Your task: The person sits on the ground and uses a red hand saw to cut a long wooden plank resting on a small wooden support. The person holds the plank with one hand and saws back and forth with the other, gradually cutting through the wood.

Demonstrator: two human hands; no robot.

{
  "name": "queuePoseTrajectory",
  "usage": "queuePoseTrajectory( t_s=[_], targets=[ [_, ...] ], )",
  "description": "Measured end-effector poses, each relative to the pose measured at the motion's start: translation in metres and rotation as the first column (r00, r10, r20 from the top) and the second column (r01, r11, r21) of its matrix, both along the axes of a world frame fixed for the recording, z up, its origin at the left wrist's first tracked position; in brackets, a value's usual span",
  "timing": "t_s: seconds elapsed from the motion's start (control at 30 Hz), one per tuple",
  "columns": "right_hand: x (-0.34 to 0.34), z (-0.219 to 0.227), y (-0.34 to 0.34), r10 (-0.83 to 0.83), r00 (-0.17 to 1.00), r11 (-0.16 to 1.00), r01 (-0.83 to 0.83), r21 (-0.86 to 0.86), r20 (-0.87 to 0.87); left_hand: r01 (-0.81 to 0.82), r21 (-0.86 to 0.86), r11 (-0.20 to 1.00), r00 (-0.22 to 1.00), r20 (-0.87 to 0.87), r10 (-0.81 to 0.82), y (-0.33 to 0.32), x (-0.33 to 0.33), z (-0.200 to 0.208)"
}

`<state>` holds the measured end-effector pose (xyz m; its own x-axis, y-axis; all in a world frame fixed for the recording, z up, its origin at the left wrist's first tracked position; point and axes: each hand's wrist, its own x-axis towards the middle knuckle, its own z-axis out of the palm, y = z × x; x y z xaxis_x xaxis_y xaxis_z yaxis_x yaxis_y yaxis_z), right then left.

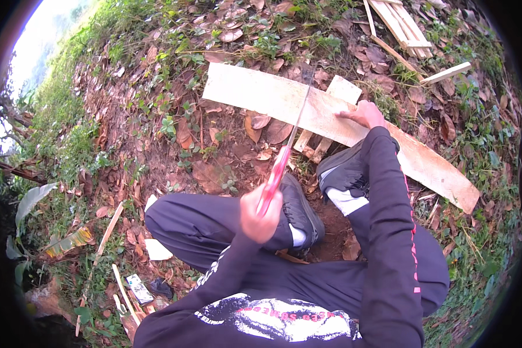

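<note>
My left hand (261,214) is closed around the red handle of a hand saw (278,168). The saw's thin blade runs away from me, lying across a long pale wooden board (255,93). On the board, to the right of the blade, my right hand (364,114) presses down with its fingers stretched out and holds nothing. Under the board, a short wooden piece (344,89) sticks out on the far side, and wood ends (313,148) show on the near side. My right shoe (348,171) is against the board's near edge.
Dry leaves (209,177) and green plants cover the sloping ground. A slatted wooden piece (403,26) and a loose stick (446,73) lie far right. At the near left are a long thin stick (101,249), wood strips and a phone-like rectangular object (139,289).
</note>
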<state>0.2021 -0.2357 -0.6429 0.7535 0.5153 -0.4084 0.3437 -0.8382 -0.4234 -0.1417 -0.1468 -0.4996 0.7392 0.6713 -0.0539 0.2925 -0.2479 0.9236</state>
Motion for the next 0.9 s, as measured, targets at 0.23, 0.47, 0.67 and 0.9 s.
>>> queuePoseTrajectory(
  t_s=[0.23, 0.47, 0.67, 0.9],
  targets=[
    [-0.022, 0.004, -0.004, -0.004, 1.000, 0.999, 0.005, -0.038, 0.017, 0.106, -0.033, 0.994, 0.994, -0.013, -0.106, -0.003, 0.027, 0.041],
    [-0.049, 0.015, -0.013, 0.022, 0.995, 0.999, -0.018, -0.042, 0.101, -0.023, -0.209, 0.978, 0.999, 0.022, 0.029, -0.020, -0.044, 0.018],
    [-0.044, 0.024, -0.038, 0.121, 0.988, 0.991, -0.116, -0.059, 0.094, 0.031, -0.256, 0.966, 0.999, -0.018, -0.037, -0.039, -0.053, 0.040],
    [-0.073, 0.049, -0.042, 0.136, 0.985, 0.990, -0.131, -0.052, 0.111, 0.075, -0.360, 0.930, 0.997, 0.007, -0.078, -0.033, -0.091, 0.057]
  ],
)
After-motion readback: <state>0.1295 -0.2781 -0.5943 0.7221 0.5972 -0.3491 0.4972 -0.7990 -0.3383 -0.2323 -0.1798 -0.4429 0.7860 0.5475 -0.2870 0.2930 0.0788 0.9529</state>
